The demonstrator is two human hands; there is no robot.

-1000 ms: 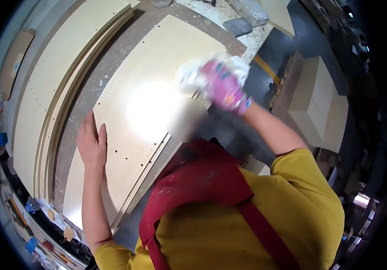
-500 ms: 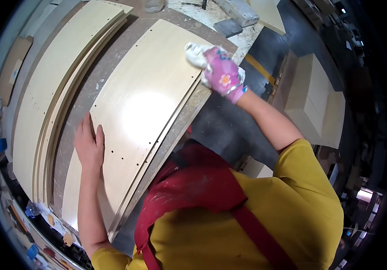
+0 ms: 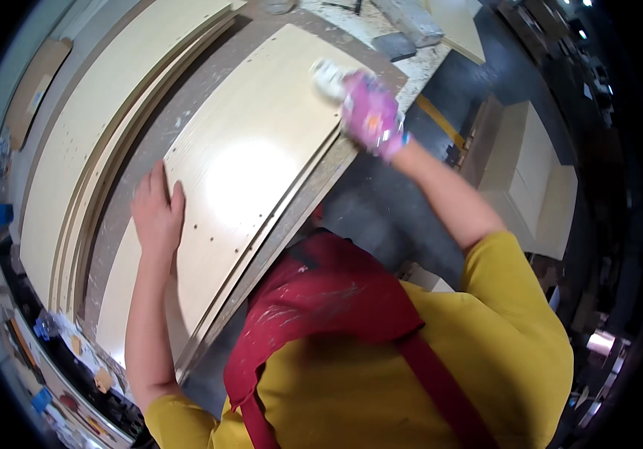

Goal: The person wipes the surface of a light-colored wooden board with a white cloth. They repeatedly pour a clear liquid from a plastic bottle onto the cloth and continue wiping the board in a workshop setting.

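Observation:
A pale wooden panel (image 3: 220,123) with small drilled holes lies on top of another panel on the workbench. My bare left hand (image 3: 158,208) rests on its left edge, fingers stretched and thumb apart. At the panel's far right corner, my right hand (image 3: 372,112) wears a pink flowered glove and is blurred by motion. It is closed on a white cloth (image 3: 329,78), which presses on the panel's surface. Part of the cloth is hidden under the glove.
More curved panels (image 3: 130,71) are stacked at the left. Beyond the far right corner lie a dark grey block (image 3: 394,46) and a wrapped pale block (image 3: 409,21). A cardboard box (image 3: 519,168) stands on the floor to the right. Tools and small items crowd a lower left shelf.
The view has shifted slightly. My right hand remains at the far right corner with the cloth, now more blurred. My left hand stays on the panel's left edge.

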